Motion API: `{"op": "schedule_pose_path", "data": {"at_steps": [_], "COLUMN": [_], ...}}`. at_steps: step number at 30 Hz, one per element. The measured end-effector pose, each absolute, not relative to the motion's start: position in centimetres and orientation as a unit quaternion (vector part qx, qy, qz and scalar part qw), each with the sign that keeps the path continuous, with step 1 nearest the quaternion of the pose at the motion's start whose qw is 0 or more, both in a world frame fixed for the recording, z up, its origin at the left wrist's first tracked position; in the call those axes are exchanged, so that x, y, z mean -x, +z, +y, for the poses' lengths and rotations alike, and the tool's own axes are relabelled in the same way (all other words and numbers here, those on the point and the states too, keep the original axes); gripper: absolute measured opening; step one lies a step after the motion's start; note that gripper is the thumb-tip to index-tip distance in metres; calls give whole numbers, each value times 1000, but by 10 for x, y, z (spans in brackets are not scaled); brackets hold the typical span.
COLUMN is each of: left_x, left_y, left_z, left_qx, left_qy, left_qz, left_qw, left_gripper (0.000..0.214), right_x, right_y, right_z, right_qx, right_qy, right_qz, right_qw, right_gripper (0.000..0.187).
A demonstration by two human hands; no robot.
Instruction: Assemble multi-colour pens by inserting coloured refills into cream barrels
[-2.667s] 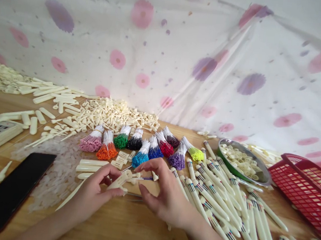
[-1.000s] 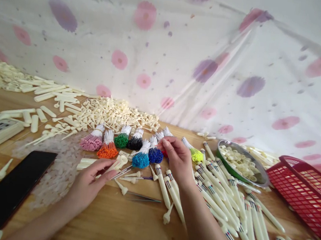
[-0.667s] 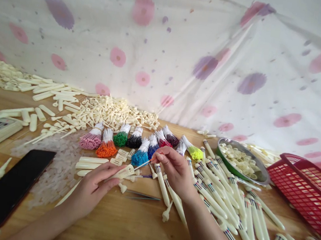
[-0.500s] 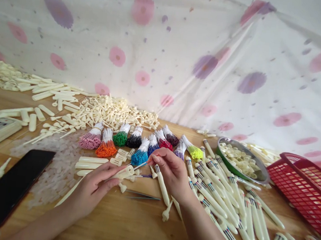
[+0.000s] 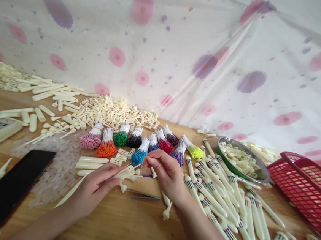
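My left hand is closed on a cream pen barrel, its slotted, open end pointing right. Between the thumb and fingers of my right hand is a thin white pen refill with a reddish end. The refill's tip is at the mouth of the barrel; how deep it sits cannot be made out. Just beyond my hands lie rubber-banded refill bundles, among them a blue one, an orange one and a yellow one. Tweezers lie on the table below the barrel.
Finished-looking multicolour pens spread over the right side. Behind them stand a metal bowl of cream parts and a red basket. Loose cream parts are heaped at the back. A black phone lies at left beside clear plastic pieces.
My right hand has moved slightly left and closer to the barrel, and less of the refill shows between them. My left hand has stayed almost still.
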State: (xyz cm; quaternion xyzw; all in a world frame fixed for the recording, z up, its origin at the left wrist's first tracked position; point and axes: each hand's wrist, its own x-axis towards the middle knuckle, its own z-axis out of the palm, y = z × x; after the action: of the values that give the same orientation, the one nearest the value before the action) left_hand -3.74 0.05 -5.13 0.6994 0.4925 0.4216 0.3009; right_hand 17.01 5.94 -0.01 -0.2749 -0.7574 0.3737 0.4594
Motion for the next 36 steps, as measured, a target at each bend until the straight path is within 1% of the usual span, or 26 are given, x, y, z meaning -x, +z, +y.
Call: {"op": "schedule_pose_path", "data": {"at_steps": [5, 11, 15, 18, 22, 24, 26, 28, 31, 33, 36], "left_x": [37, 36, 36, 36, 38, 39, 40, 42, 43, 42, 41], "left_y": [-51, -49, -48, -49, -50, -51, -52, -53, -53, -52, -51], "left_z": [1, 0, 0, 0, 1, 1, 1, 1, 0, -1, -2], "left_qx": [-694, -693, -698, -697, -693, -689, -683, -680, -695, -703, -701], "left_qy": [429, 424, 422, 428, 433, 438, 445, 454, 460, 470, 487], "left_qz": [490, 491, 490, 492, 493, 493, 493, 487, 450, 422, 405], "left_qw": [307, 314, 308, 298, 298, 301, 304, 307, 320, 326, 328], "left_gripper": [29, 31, 31, 30, 30, 29, 28, 27, 27, 27, 26], "right_x": [-172, -168, -160, -157, -164, -172, -182, -191, -199, -199, -192], "right_y": [-2, -3, -8, -10, -6, -3, -3, -7, -19, -30, -45], "right_z": [59, 57, 52, 49, 50, 53, 56, 56, 51, 46, 42], "right_qx": [269, 268, 252, 258, 273, 284, 293, 292, 295, 308, 317], "right_qy": [400, 351, 325, 302, 307, 310, 303, 268, 176, 121, 61], "right_qz": [-741, -784, -803, -816, -813, -812, -836, -882, -932, -942, -947], "right_qw": [467, 436, 431, 420, 413, 404, 351, 256, 116, 59, 8], "right_gripper": [19, 20, 16, 17, 25, 23, 17, 15, 29, 32, 20]}}
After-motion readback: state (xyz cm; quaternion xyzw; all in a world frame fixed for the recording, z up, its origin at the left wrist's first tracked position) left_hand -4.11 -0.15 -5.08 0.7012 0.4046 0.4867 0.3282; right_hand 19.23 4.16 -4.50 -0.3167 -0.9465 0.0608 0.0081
